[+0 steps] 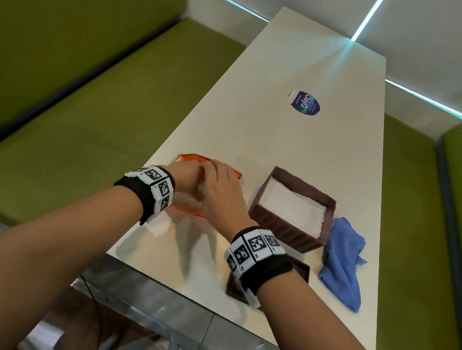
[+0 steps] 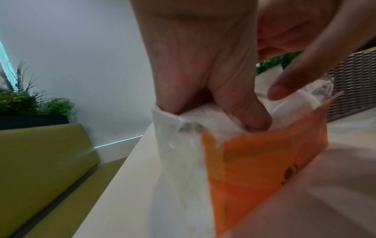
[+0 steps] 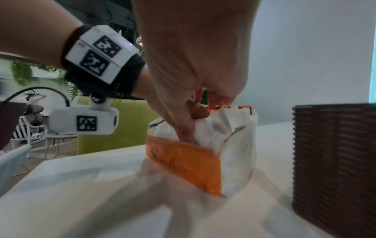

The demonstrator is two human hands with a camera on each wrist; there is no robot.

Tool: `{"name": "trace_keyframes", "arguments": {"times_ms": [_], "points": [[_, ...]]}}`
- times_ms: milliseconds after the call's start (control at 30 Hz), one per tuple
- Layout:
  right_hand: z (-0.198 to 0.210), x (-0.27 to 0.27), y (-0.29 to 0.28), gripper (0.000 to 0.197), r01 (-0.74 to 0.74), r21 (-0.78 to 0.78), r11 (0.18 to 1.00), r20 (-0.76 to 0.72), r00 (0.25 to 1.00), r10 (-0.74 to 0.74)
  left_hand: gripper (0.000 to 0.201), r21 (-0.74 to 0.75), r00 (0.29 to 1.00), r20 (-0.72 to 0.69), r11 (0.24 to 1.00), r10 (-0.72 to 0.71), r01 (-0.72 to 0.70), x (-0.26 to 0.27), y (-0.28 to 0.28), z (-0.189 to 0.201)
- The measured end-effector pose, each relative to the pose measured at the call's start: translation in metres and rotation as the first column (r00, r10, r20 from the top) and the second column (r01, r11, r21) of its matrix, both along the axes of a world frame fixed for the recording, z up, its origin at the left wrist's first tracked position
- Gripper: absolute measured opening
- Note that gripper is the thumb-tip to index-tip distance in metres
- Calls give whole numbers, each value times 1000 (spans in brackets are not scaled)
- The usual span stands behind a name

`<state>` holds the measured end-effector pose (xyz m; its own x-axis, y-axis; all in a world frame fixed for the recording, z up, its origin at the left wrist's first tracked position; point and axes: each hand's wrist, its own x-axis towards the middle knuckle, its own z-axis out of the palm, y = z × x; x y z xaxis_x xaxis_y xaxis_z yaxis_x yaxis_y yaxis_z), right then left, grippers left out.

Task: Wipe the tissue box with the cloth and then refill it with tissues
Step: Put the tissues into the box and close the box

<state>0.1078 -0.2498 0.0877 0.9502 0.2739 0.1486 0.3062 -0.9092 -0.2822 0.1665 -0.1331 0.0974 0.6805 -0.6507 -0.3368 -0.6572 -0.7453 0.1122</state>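
Note:
An orange tissue pack [image 1: 194, 158] stands on the white table [image 1: 291, 142], with both hands over its open top. My left hand [image 1: 186, 177] pinches a wad of white tissues [image 2: 211, 119] inside the pack [image 2: 264, 153]. My right hand [image 1: 222, 182] reaches in from the other side, thumb against the tissues [image 3: 219, 125] and fingers at the pack's [image 3: 183, 164] far edge. The brown ribbed tissue box [image 1: 281, 230] stands open just to the right, with white tissues [image 1: 291, 210] lying in it. A blue cloth [image 1: 344, 262] lies crumpled right of the box.
The box's brown lid [image 1: 301, 269] lies flat near the table's front edge, partly under my right wrist. A round blue sticker [image 1: 305, 104] sits mid-table. Green benches [image 1: 54, 82] flank the table on both sides. The ribbed box wall [image 3: 333, 153] stands close to my right hand.

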Motion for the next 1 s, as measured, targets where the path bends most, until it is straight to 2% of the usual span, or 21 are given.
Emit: {"name": "trace_keyframes", "arguments": {"times_ms": [33,100,133,200,300,400,467,567,633,833,1000], "points": [[3,3,0,63,-14,-8,1000,-39,999,14,33,-25,999,-26,999,48,-48,0,0,1],[8,8,-3,84,-15,-66,998,-131,991,6,14,-92,987,-92,986,128,-137,2,1,0],[10,9,-5,83,3,-85,996,-169,985,-17,12,-140,984,-108,978,142,-156,3,4,2],[11,10,-10,76,76,-16,997,-202,976,-77,29,-311,976,-142,929,164,-201,4,12,1],[16,8,-14,63,248,229,941,-263,947,-186,47,-425,977,-126,880,173,-211,6,23,2],[25,8,-18,44,395,333,856,-358,893,-272,54,-418,963,-166,870,211,-262,11,29,8],[29,8,-21,37,420,387,821,-375,885,-276,46,-328,972,-123,916,202,-232,17,30,15],[32,5,-25,38,492,576,653,-446,858,-254,26,-169,979,-77,965,191,-201,25,31,27],[34,2,-29,35,502,664,554,-463,858,-222,24,-203,971,-97,950,220,-236,30,33,31],[42,3,-34,41,467,823,324,-451,883,-130,32,-484,912,-237,774,333,-409,38,41,48],[48,7,-35,57,462,874,151,-459,886,-56,38,-621,848,-446,583,286,-524,38,48,69]]}}
